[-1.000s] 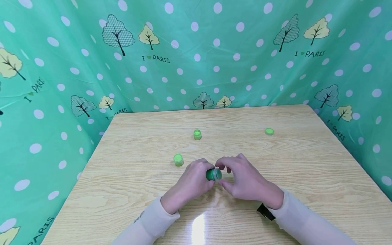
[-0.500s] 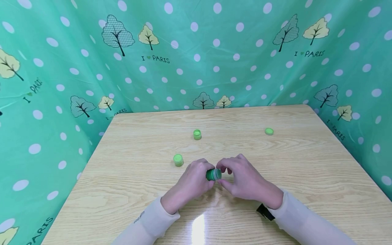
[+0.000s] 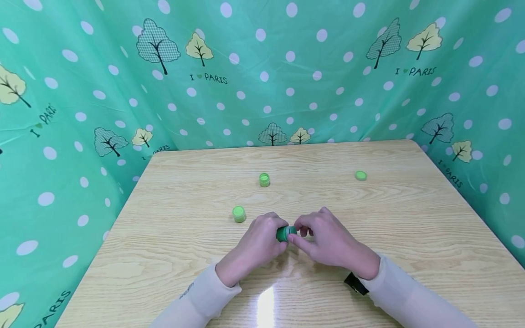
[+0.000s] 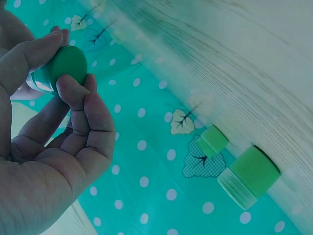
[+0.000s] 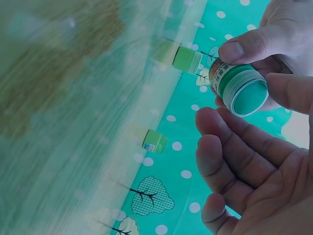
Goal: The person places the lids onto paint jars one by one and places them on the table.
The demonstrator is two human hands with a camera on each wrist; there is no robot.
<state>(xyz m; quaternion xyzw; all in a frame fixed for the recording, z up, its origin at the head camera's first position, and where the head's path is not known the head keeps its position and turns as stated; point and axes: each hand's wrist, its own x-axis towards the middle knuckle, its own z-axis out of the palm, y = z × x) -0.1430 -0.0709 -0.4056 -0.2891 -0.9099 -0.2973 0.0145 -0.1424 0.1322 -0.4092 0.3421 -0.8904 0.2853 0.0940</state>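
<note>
A dark green jar (image 3: 284, 233) lies on its side in the grip of my left hand (image 3: 262, 237), its clear-rimmed end facing right. In the left wrist view, the thumb and fingers of my left hand (image 4: 63, 152) curl round the jar's smooth green end (image 4: 69, 63). My right hand (image 3: 330, 239) is at the other end, thumb against the rim. The right wrist view shows the jar's ribbed rim and teal face (image 5: 250, 99), with the thumb of my right hand (image 5: 259, 166) beside the rim and the other fingers loosely bent below it.
On the wooden table (image 3: 184, 182), a light green jar (image 3: 239, 214) stands left of my hands. A smaller-looking green jar (image 3: 264, 180) is farther back, and a flat green disc (image 3: 361, 176) lies at back right. A patterned teal cloth (image 3: 287, 77) hangs behind.
My right hand has shifted slightly, its thumb now over the jar's rim and its index finger farther right. My left hand keeps its grip, nearly still.
</note>
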